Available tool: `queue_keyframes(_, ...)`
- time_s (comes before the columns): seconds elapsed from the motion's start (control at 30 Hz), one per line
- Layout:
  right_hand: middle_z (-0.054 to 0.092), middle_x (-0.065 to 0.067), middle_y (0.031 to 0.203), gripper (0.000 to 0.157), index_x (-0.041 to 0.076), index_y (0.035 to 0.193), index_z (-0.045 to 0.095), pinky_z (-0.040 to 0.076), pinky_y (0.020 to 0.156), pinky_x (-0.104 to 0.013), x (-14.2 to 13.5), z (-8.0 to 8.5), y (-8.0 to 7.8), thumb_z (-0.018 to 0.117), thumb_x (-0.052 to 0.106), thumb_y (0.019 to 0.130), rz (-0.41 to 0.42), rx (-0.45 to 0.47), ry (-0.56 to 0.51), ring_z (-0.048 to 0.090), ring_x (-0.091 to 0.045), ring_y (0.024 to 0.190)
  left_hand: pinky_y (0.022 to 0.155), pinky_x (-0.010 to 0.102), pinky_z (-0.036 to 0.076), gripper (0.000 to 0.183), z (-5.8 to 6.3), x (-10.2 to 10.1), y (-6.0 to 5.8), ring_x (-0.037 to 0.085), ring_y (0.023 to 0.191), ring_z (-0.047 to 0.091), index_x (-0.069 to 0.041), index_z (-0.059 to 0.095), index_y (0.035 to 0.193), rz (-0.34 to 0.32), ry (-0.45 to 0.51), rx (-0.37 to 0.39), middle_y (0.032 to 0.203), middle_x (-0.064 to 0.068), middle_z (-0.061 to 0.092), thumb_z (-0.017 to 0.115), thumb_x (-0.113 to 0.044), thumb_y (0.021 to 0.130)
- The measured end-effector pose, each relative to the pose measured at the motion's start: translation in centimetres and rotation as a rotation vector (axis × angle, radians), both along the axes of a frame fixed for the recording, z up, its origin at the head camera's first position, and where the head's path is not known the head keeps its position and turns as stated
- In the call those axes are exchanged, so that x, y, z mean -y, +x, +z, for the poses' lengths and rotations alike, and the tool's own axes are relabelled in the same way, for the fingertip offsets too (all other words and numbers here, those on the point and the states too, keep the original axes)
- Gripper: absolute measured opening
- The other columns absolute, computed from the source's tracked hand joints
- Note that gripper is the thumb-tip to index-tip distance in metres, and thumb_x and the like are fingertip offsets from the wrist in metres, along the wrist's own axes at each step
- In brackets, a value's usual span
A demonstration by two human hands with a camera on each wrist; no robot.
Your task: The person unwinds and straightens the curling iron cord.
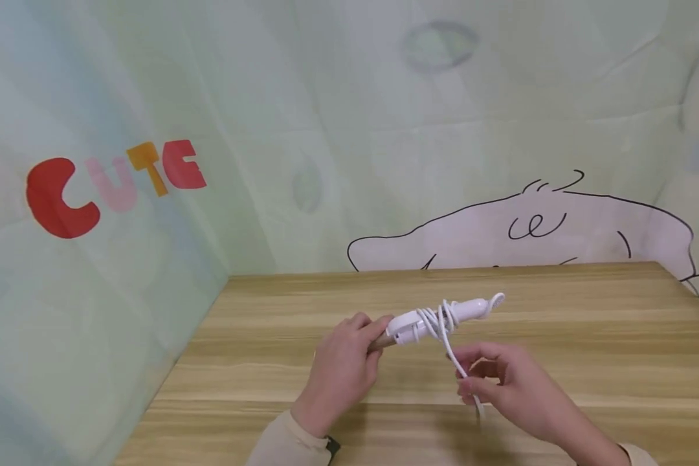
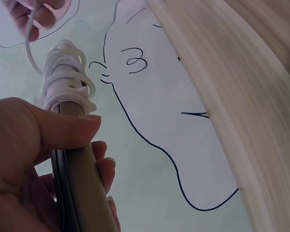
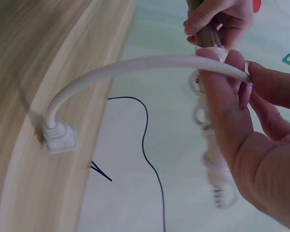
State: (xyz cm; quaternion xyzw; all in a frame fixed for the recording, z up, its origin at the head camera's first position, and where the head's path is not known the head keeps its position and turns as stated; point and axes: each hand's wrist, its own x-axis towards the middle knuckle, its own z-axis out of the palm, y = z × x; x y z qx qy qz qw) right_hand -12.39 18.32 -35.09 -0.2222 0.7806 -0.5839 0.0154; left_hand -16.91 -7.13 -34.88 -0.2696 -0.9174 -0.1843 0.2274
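A white-handled hair curling iron (image 1: 470, 310) with a brown barrel (image 2: 89, 181) is held above the table, tilted up to the right. My left hand (image 1: 342, 366) grips the barrel, the thumb lying along it near the handle. White cord (image 1: 456, 360) is wound in several loops around the handle. Below and right of the handle, my right hand (image 1: 515, 385) pinches the loose stretch of cord between thumb and fingers. In the right wrist view this stretch arcs away to a white plug (image 3: 61, 139) hanging at its end.
A wood-grain table (image 1: 256, 343) lies beneath both hands. Pale green cloth (image 1: 303, 129) stands behind and to the left, printed with coloured letters (image 1: 64, 197) and a black-outlined cartoon figure (image 1: 477, 233). A dark band (image 1: 332, 446) shows at the left cuff.
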Motion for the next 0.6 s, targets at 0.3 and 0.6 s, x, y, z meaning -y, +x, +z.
queue_keyframes(0.3, 0.063, 0.010, 0.095, 0.034, 0.013, 0.100, 0.076, 0.051, 0.061, -0.023, -1.8, 0.8, 0.4, 0.072, -0.014, 0.079, -0.054, -0.423, 0.310, 0.058, -0.005, 0.080, 0.069, 0.035, 0.042, 0.046, -0.2, 0.4, 0.2, 0.015, 0.076, 0.058, -0.033, 0.074, 0.113, -0.007, -0.376, -0.027, 0.088, -0.006, 0.063, 0.080, -0.007, 0.076)
queue_keyframes(0.6, 0.062, 0.009, 0.090, 0.024, 0.016, 0.084, 0.076, 0.043, 0.065, -0.011, -3.0, 1.5, -0.7, 0.066, -0.005, 0.091, -0.175, -0.848, 0.340, 0.059, -0.006, 0.075, 0.078, 0.032, 0.036, 0.055, -0.2, 0.6, -0.1, 0.010, 0.080, 0.055, -0.036, 0.075, 0.109, -0.299, -0.444, 0.050, 0.087, -0.013, 0.059, 0.076, 0.003, 0.072)
